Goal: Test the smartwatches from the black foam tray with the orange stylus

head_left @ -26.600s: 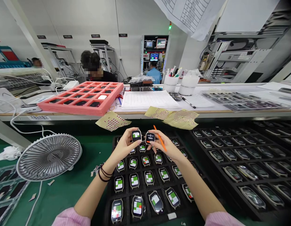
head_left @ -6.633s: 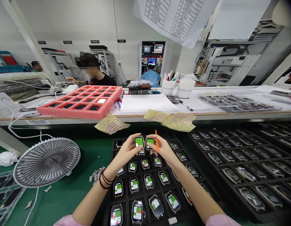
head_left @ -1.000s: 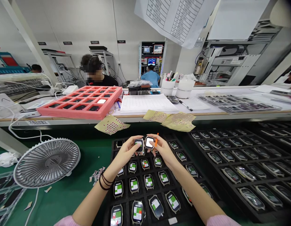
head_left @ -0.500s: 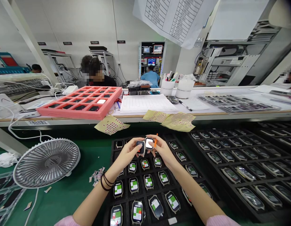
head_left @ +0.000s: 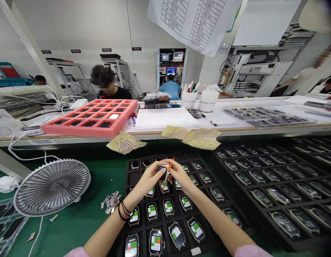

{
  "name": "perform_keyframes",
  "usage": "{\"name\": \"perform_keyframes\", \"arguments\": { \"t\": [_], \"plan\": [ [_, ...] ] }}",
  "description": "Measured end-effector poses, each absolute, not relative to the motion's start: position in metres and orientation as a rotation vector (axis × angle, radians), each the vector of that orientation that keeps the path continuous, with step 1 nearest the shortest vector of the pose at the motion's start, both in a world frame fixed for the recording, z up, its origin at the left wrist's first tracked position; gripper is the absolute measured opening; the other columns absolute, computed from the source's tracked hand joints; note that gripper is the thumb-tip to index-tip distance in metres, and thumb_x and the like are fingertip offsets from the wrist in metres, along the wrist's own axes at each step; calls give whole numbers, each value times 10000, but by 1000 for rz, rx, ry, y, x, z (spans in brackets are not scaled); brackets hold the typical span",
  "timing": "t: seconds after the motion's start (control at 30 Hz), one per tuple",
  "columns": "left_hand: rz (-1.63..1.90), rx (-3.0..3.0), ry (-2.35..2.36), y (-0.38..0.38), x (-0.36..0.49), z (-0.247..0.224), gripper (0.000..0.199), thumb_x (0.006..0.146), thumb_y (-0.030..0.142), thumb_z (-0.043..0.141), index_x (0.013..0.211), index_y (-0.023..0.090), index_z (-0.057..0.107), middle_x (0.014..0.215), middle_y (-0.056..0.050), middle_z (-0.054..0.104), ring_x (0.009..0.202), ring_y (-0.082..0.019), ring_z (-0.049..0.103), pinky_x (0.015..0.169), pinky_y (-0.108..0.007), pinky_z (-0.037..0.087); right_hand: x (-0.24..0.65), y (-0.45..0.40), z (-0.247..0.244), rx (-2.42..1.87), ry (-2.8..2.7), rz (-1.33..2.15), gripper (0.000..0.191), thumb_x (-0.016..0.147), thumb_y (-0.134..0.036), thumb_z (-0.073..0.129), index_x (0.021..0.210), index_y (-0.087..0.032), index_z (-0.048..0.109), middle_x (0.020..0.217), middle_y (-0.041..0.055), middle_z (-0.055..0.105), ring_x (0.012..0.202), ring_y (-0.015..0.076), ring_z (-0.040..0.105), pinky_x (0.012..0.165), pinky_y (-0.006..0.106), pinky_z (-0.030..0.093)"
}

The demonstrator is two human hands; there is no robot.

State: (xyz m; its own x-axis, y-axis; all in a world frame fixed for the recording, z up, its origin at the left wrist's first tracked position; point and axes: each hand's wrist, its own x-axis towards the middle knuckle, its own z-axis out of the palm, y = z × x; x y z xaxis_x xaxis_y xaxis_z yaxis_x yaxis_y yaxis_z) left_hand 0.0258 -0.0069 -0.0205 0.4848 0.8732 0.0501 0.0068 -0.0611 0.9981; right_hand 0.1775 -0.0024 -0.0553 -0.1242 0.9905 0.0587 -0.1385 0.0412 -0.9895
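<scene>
Left hand and right hand meet over the top of the black foam tray. Left fingers are closed on a smartwatch, which sits tilted between the two hands, dark face partly showing, its lower edge hidden by the fingers. Right fingers are curled in against the watch's right side and pinch an orange pick, only the top of which shows; the rest is hidden. Something pale sits behind the right fingertips, too blocked to make out. Rows of tray watches with green-and-white screens lie just below the fingers, and those directly beneath are partly covered by the hands. Dotted yellow sheets lie ahead of the fingertips, at the bench edge. Paper scraps lie left of the left wrist, next to a desk fan. Dark bracelets circle the left wrist.
</scene>
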Motion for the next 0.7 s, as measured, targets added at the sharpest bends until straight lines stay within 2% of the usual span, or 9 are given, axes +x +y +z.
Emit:
{"name": "perform_keyframes", "arguments": {
  "t": [0.17,0.27,0.43,0.7],
  "plan": [
    [885,1434,787,-5,23,-20,365,845,410,555,1123,173,557,909,-50,598,766,-158,563,573,-226,449,182,-4,-48,-972,-1180,1321,323,754,-402,655,1019,-218,631,693,-2,574,514,125,544,378,207,375],
    [924,1414,762,-3,21,-21,404,844,375,561,1197,182,527,1024,-77,600,839,-178,573,613,-242,476,187,-3,-43,-962,-1134,1284,317,769,-390,649,1044,-231,633,819,15,577,566,120,563,376,196,375],
    [953,1399,742,0,18,-19,512,816,296,599,1299,203,460,1207,-93,560,975,-210,569,724,-284,515,191,1,-45,-949,-1106,1259,364,747,-372,673,1081,-236,624,839,13,555,573,112,543,363,190,393],
    [1028,1374,698,7,13,-32,565,797,305,626,1328,209,459,1187,-90,582,995,-215,568,751,-303,547,192,-1,-41,-955,-1092,1253,354,771,-369,656,1096,-232,630,893,34,577,628,138,599,370,189,385]
  ]
}}
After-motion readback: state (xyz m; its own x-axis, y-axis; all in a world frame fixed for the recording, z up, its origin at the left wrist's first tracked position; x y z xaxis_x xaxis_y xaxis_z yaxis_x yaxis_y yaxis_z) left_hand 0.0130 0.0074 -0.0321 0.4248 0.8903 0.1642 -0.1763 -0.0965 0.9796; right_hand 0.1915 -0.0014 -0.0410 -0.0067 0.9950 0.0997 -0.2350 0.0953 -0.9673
